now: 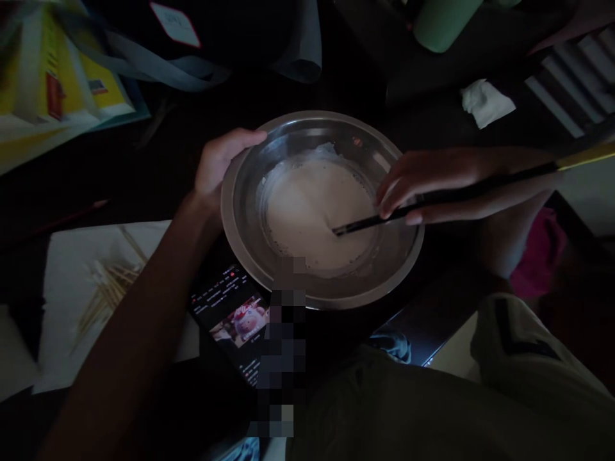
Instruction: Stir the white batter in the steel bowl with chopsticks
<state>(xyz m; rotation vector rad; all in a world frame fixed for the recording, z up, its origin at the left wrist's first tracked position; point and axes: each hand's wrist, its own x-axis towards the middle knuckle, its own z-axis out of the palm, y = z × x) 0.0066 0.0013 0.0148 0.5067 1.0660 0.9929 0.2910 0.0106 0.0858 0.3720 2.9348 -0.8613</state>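
A wide metal bowl (394, 269) holds a pale, milky liquid (307, 205) with small bubbles round its edge. My left hand (218, 160) grips the bowl's left rim, thumb on top. Over the right side of the bowl, my right hand (432, 176) is closed round a black chopstick (358, 224) with a gold-coloured far end. Its tip dips into the liquid near the middle. Whether a second chopstick lies alongside it, I cannot tell. Some pale residue clings to the inner wall.
A lit phone (230, 320) lies just below the bowl. Thin wooden swabs (108, 288) rest on white paper (60, 256) at left. Yellow books (77, 70), a dark bag (240, 32), a crumpled tissue (486, 102) and a green bottle (442, 25) surround the far side.
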